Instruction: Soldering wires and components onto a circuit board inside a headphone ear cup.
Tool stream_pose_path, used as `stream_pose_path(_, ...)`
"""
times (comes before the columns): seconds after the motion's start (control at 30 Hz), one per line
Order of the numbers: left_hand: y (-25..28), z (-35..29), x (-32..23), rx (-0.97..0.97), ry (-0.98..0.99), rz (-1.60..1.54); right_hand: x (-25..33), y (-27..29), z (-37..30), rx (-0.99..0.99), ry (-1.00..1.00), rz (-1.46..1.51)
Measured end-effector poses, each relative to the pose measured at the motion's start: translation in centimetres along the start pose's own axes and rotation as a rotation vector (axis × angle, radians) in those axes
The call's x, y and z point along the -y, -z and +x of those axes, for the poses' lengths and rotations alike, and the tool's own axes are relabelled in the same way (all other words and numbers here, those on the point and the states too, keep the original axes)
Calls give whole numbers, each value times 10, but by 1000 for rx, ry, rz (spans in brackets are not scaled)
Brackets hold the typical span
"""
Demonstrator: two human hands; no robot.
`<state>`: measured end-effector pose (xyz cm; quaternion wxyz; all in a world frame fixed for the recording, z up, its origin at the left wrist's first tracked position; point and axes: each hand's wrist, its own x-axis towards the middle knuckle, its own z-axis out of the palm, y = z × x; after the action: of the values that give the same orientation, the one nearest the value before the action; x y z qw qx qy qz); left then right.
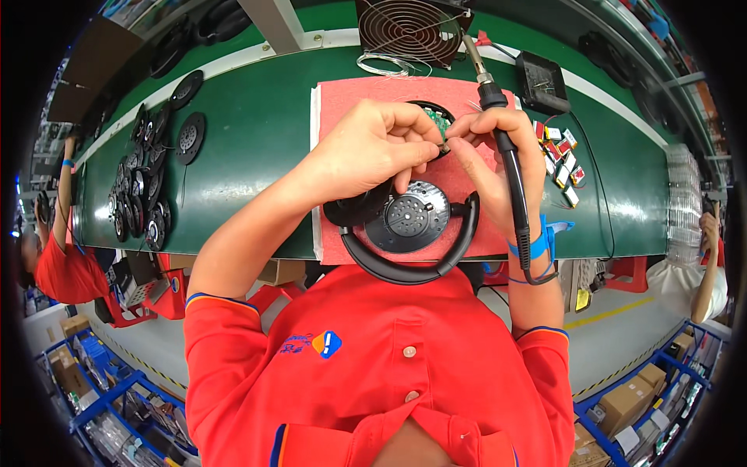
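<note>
A green circuit board [437,118], seated in a round black housing [424,105], sits near the top of a pink mat [350,97], partly hidden by a worker's fingertips. The L hand [422,149] reaches in w/ thumb & index finger nearly meeting at the board's lower edge; can't tell whether they've closed on a wire or small part. The R hand [465,138] is partly curled, thumb & index close together by the same edge, w/ a soldering iron [513,171] lodged in its grip, metal tip pointing up & away from the board; can't tell if those two fingertips pinch anything. Just below, a black perforated disc [408,218] lies within the curve of a black headband [412,272] at the mat's near side. A blue wristband [537,245] circles the R wrist. Around the mat, on a green bench [257,140]: black discs [140,179] heaped at L; a coil of white wire [385,64] & a grilled fan [411,31] at the far edge; a black tray [542,82] & loose flat battery packs [562,159] at R; stacked clear plastic trays [682,202] near the R end. Bkgd: a red-sleeved co-worker [70,272] far L, another person in white [685,284] far R.
</note>
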<state>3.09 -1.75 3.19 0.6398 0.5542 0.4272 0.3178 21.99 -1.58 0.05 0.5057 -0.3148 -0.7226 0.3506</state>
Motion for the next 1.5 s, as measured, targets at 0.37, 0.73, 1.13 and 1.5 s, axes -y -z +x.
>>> stream_pose_path(0.37, -1, 10, 9, -55, -160, -37, -6, -3, 4, -61, -33, -3)
stream_pose_path(0.73, 2, 9, 15, -222, -288, 120, -9, -9, 0, -55, -34, -77)
stream_pose_path(1.13, 0, 6, 14, -217, -302, 204, -7, -12, 3, -83, 6, -12)
stream_pose_path(1.5, -3, 4, 16, -319, -362, 260, 1, -18, 3, -100, -61, -46)
